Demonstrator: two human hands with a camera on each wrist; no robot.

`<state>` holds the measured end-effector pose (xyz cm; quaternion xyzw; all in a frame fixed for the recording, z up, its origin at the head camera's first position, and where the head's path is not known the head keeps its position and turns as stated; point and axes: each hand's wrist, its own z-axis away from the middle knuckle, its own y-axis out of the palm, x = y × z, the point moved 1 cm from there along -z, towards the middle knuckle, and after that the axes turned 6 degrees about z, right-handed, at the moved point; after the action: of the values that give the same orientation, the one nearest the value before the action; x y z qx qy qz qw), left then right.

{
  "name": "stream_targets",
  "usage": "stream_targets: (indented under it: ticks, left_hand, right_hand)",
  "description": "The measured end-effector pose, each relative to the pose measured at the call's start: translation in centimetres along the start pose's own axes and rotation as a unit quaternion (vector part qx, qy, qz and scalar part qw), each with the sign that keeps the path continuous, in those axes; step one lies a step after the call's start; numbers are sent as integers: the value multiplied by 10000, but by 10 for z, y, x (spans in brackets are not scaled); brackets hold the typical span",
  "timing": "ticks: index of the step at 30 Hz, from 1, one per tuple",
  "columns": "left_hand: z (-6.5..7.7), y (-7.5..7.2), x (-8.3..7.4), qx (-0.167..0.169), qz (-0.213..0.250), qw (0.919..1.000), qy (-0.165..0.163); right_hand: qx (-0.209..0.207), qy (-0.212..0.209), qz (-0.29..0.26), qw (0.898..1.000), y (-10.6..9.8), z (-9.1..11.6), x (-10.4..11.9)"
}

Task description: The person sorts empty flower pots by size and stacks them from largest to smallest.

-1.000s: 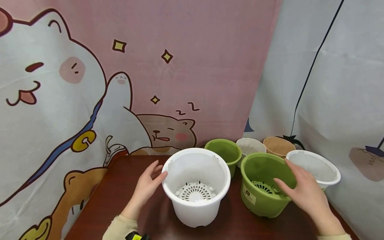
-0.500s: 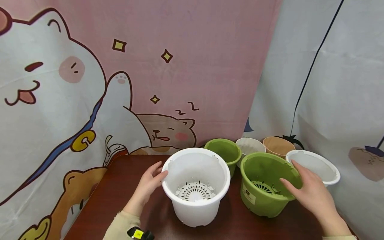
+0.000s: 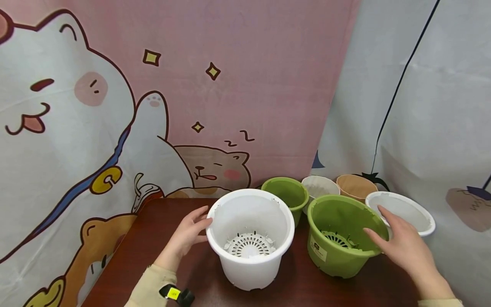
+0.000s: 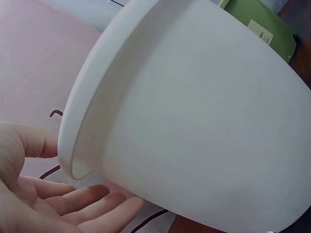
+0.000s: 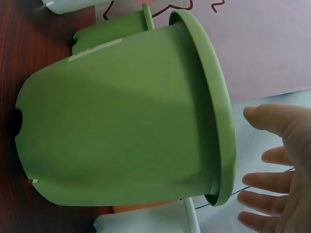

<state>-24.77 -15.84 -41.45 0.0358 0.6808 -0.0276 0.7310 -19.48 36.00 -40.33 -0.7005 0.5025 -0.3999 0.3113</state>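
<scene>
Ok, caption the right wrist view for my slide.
Near green pot on the table, right fingers spread beside its rim.

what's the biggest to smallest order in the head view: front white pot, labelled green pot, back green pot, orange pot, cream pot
1. Front white pot
2. Labelled green pot
3. Back green pot
Orange pot and cream pot: too alike to rank, both partly hidden.

The head view looks forward and down; close, tilted wrist views share its front white flowerpot (image 3: 250, 228) (left) and front green flowerpot (image 3: 341, 256) (right).
</scene>
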Motion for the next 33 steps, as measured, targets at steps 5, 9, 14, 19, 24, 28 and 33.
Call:
stream_targets:
  ticks: [5, 9, 14, 19, 24, 28, 33]
  left_hand:
    - [-1, -1, -1, 60, 69, 10000, 6]
    - [-2, -1, -2, 94, 102, 9999, 2]
    - [-2, -1, -4, 182, 160, 9997, -18]
    - [-3, -2, -5, 259, 236, 9994, -11]
    - [-3, -3, -5, 282, 297, 9992, -19]
    - [-3, -3, -5, 266, 309, 9992, -27]
    - [-2, -2, -4, 244, 283, 9993, -16]
  right_hand:
    - [198, 84, 23, 9998, 1, -2, -4]
    - [397, 203, 17, 9990, 2, -3, -7]
    - [570, 281, -23, 9980, 2, -4, -13]
    - [683, 323, -118, 9971, 0, -4, -18]
    - [1013, 469, -182, 9936, -3, -6, -21]
    - [1346, 601, -278, 9887, -5, -8, -24]
    - [1549, 695, -285, 9851, -4, -12, -30]
